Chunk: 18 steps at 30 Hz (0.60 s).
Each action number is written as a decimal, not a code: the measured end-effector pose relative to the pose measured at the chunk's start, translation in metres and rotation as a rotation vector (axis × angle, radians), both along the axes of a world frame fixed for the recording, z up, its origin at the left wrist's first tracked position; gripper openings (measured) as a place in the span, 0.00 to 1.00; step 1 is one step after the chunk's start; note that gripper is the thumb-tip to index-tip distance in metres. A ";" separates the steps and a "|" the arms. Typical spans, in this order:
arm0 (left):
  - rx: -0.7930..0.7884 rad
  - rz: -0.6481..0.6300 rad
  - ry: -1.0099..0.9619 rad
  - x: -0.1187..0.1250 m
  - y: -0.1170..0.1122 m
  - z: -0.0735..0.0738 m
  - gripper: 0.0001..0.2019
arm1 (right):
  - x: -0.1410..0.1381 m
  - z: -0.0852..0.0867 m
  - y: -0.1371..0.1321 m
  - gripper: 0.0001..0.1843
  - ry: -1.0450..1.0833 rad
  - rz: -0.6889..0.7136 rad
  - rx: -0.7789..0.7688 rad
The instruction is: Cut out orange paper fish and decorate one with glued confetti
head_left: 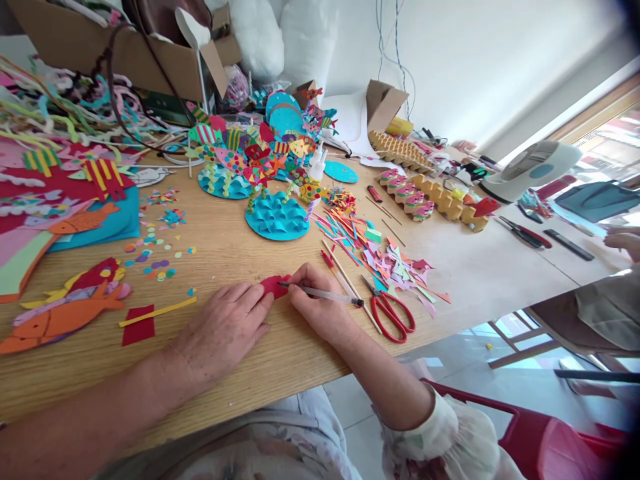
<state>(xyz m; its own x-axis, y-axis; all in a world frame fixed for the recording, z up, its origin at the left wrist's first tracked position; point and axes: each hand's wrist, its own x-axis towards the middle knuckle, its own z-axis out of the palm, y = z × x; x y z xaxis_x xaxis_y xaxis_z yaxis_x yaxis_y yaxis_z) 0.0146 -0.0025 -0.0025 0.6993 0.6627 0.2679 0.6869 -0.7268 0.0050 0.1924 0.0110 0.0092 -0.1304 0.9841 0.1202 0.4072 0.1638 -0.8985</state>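
A small dark red cutout (274, 287), seemingly paper or felt, lies on the wooden table (300, 363) between my two hands. My left hand (227, 323) rests on the tabletop, and its fingertips hold down the cutout's left edge. In my right hand (315, 300) is a pen (330, 294) with a clear barrel, its tip on the cutout. Some of the cutout is hidden by my fingers. Red-handled scissors (393, 315), a red pen (336, 269) and a thin wooden stick (357, 293) lie right of my right hand.
Orange fish cutouts (63, 317), a red square (139, 325) and a yellow strip (167, 310) lie left. Blue discs (277, 217) bearing paper fish stand behind my hands. Paper scraps (395, 267), egg cartons (445, 200) and pliers (525, 232) are on the right, near another person's hand (624, 241).
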 end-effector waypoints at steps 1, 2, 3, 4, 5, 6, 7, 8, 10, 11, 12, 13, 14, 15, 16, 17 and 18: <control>0.002 0.000 -0.002 0.000 0.000 0.000 0.14 | 0.000 0.000 0.000 0.04 -0.012 0.002 0.004; 0.006 0.001 -0.005 0.000 0.000 0.000 0.14 | -0.001 0.000 0.000 0.04 -0.027 0.003 0.010; 0.010 0.000 -0.006 0.000 0.000 -0.001 0.14 | -0.001 0.000 0.000 0.04 -0.039 0.005 0.017; 0.013 0.000 -0.005 0.000 0.000 -0.001 0.14 | -0.001 0.000 0.000 0.04 -0.049 0.007 0.022; 0.014 0.000 -0.001 0.000 0.000 -0.001 0.14 | -0.002 0.001 0.000 0.04 -0.054 0.009 0.024; 0.012 0.001 0.004 0.000 0.000 -0.002 0.14 | -0.002 0.002 0.000 0.04 -0.058 0.012 0.024; 0.009 0.002 0.008 0.000 0.000 -0.002 0.14 | -0.002 0.003 0.000 0.04 -0.061 0.012 0.022; 0.006 0.002 0.011 0.000 0.000 -0.002 0.14 | -0.002 0.003 0.000 0.04 -0.066 0.013 0.021; -0.002 0.002 0.012 0.000 -0.001 -0.001 0.15 | -0.003 0.004 0.000 0.04 -0.081 0.013 0.022; -0.004 0.001 0.010 0.000 -0.001 -0.001 0.15 | -0.003 0.004 0.000 0.04 -0.088 0.013 0.022; -0.003 0.001 0.010 0.000 -0.001 -0.001 0.15 | -0.003 0.004 0.001 0.04 -0.092 0.015 0.021; -0.003 0.000 0.011 0.000 -0.001 -0.001 0.15 | -0.003 0.004 0.001 0.04 -0.093 0.016 0.022; -0.002 0.000 0.013 0.000 -0.001 -0.001 0.15 | -0.003 0.003 0.001 0.04 -0.092 0.015 0.024; 0.000 0.000 0.014 0.000 -0.001 -0.001 0.15 | -0.003 0.003 0.001 0.04 -0.089 0.011 0.027; 0.003 0.000 0.016 0.000 -0.001 -0.001 0.15 | -0.002 0.002 0.001 0.04 -0.087 0.007 0.028; 0.007 0.000 0.017 0.000 -0.001 -0.001 0.15 | -0.002 0.002 0.001 0.04 -0.083 0.004 0.030; 0.010 0.000 0.019 0.000 -0.001 -0.001 0.15 | -0.002 0.002 0.001 0.04 -0.080 0.001 0.032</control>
